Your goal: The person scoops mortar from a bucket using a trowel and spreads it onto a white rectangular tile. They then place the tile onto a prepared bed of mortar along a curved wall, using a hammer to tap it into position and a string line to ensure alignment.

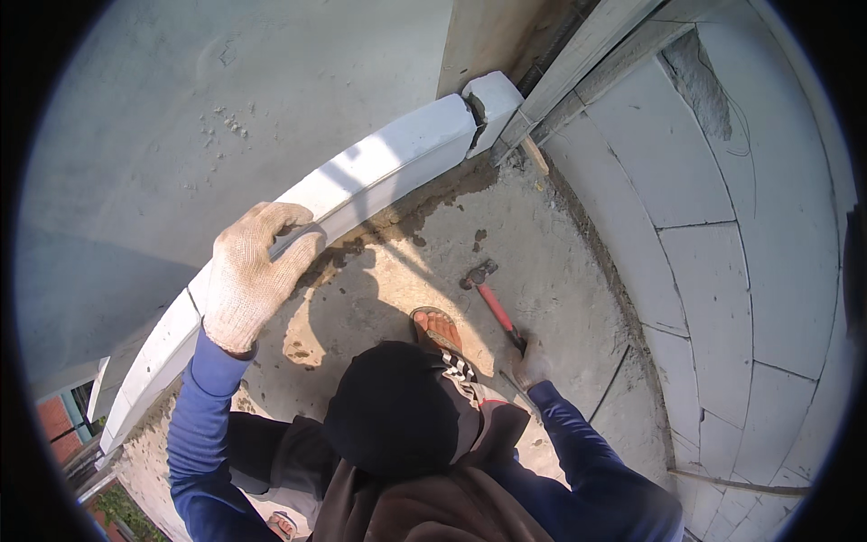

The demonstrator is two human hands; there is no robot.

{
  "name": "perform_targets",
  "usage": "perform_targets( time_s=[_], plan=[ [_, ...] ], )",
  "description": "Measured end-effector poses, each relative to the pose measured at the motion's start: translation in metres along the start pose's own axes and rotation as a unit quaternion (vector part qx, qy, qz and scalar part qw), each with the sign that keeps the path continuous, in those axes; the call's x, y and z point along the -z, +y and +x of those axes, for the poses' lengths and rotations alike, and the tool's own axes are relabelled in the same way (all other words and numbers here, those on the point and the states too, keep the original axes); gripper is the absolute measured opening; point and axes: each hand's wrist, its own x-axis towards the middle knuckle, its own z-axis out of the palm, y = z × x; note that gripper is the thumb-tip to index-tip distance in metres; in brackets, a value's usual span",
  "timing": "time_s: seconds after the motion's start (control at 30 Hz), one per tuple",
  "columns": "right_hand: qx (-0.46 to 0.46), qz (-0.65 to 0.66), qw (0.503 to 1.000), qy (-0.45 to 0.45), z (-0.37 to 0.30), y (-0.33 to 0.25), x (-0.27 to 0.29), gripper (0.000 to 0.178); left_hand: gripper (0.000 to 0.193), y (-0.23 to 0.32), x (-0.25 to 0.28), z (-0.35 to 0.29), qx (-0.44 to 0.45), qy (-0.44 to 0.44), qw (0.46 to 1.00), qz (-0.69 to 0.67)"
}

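Observation:
My left hand [257, 271], in a cream knitted glove, grips the top of a long white lightweight concrete block [384, 158], fingers over its upper face and thumb toward the near side. The block is part of a low row that curves in the fisheye picture. In my right hand [531, 365], lower and to the right, is a hammer [495, 307] with a red handle and a dark grip end. Its metal head points away from me over the concrete floor [560, 262], apart from the blocks. The fingers of the right hand are partly blurred.
A short end block [492, 108] stands past a dark, ragged joint, against a grey post [578, 63]. To the right rises a wall of large pale blocks [704, 289]. A thin dark rod [610, 384] lies on the floor. My sandalled foot [438, 328] is near the hammer.

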Motion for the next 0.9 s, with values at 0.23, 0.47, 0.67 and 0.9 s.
perform_targets(
  time_s=[0.23, 0.47, 0.67, 0.9],
  plan=[
    [0.017, 0.248, 0.963, -0.108, -0.027, -0.047, 0.087, 0.037, 0.070, 0.043, -0.140, 0.145, -0.103, 0.045, 0.990, 0.086],
    [0.212, 0.288, 0.933, 0.037, 0.009, -0.134, 0.217, 0.035, 0.072, 0.078, -0.188, 0.195, -0.101, 0.090, 0.981, 0.142],
    [0.295, 0.181, 0.922, 0.174, 0.056, -0.189, 0.259, 0.045, 0.069, 0.086, -0.207, 0.206, -0.131, 0.094, 0.973, 0.168],
    [0.288, 0.131, 0.918, 0.237, 0.076, -0.204, 0.262, 0.054, 0.067, 0.072, -0.224, 0.212, -0.127, 0.090, 0.971, 0.184]
  ],
)
